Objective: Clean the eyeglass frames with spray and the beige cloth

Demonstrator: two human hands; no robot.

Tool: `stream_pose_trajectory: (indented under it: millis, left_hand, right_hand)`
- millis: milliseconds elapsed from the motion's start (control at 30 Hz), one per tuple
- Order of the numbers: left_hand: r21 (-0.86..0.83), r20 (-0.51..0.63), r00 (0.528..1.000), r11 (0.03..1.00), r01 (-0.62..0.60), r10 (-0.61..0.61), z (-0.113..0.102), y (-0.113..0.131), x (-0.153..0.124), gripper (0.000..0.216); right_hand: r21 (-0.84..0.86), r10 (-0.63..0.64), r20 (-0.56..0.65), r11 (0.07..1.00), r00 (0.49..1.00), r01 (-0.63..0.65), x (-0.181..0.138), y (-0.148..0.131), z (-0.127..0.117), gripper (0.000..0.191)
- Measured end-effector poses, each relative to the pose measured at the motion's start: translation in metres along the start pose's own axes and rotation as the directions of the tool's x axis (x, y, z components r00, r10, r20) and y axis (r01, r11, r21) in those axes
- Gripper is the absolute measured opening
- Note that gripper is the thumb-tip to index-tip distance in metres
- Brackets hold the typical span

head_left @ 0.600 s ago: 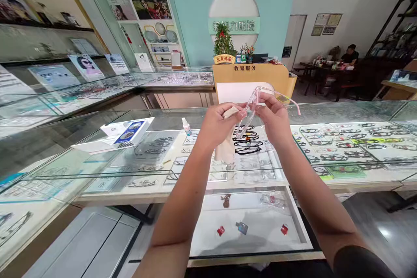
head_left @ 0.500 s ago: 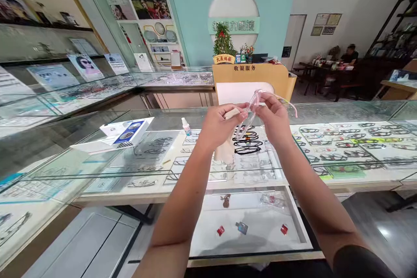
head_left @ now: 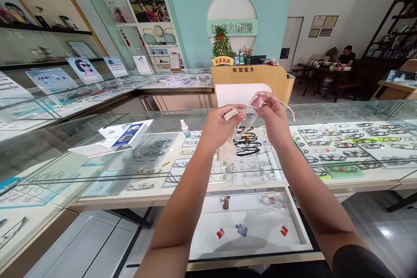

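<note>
In the open drawer, red packets, a grey-blue packet and a brown corded trinket are laid out. Beyond it, clear pinkish eyeglasses are held up over the glass display counter, between the two hands. By the right hand the frame is gripped in bent fingers. In the left hand a beige cloth is clasped, its end hanging down; whether the frame is also pinched there cannot be told. Black spectacle frames are stacked below. To the left, a spray bottle and an opened white box are seen. Farther back, a potted plant is set on the cashier desk.
</note>
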State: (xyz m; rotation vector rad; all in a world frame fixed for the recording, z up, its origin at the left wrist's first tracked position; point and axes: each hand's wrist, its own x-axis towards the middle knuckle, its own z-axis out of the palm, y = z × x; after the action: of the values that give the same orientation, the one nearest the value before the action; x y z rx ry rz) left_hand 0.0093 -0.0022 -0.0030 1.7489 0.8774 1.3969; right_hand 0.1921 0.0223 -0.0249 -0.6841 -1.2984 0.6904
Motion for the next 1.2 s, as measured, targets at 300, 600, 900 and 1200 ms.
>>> stream_pose_trajectory:
  millis: [300, 600, 900, 1200]
  left_hand:
    - [-0.022, -0.065, 0.998, 1.000, -0.023, 0.021, -0.009, -0.006, 0.006, 0.029]
    - [-0.155, -0.392, 0.919, 0.982, -0.107, 0.038, -0.025, -0.006, 0.012, 0.033]
    - [-0.229, -0.624, 0.779, 0.936, -0.267, 0.070, -0.028, -0.009, 0.020, 0.042]
    - [-0.134, -0.345, 0.938, 0.989, -0.069, 0.019, -0.023, -0.010, 0.012, 0.031]
  right_hand:
    - [0.084, 0.056, -0.030, 0.995, 0.998, -0.053, 0.000, -0.014, -0.006, 0.020]
    - [0.111, 0.142, -0.066, 0.985, 0.988, -0.134, 0.000, -0.018, -0.013, 0.011]
    - [0.136, 0.160, -0.033, 0.979, 0.987, -0.154, -0.004, -0.019, -0.007, 0.023]
    - [-0.501, -0.319, -0.078, 0.832, 0.945, 0.239, -0.012, -0.031, -0.016, 0.023]
